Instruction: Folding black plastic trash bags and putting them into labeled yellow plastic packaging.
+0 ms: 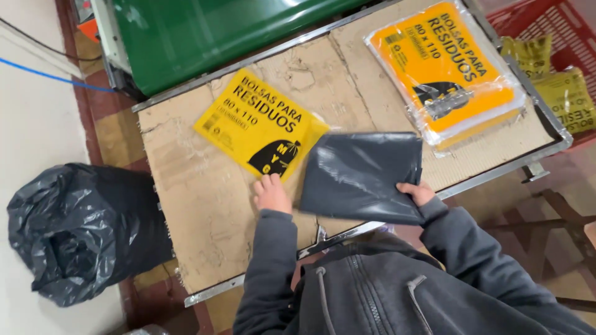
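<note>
Holding a folded dark grey plastic bag (360, 174), right hand (417, 193) grips its edge. Left hand (270, 193), fingers flat, presses a flat yellow printed packet (257, 124). Red plastic crate (559, 25) contains yellow packets (568, 93).

Open cardboard at the desk (205, 211) near-left corner, room to pass. Mid-desk, the yellow sheet (257, 124) and folded grey bag stack (360, 177) block it. The wrapped yellow pack (447, 68) crowds the far-right corner; bare strip between.

Under the left hand (271, 194) lies a smooth yellow plastic sleeve (257, 126); the right hand (417, 192) grips folded dark plastic bags (360, 175), faintly glossy. Beneath both, rough matt cardboard (198, 205) in a dull metal frame (347, 231); beyond the right hand, a glossy clear-wrapped yellow pack (447, 68)
</note>
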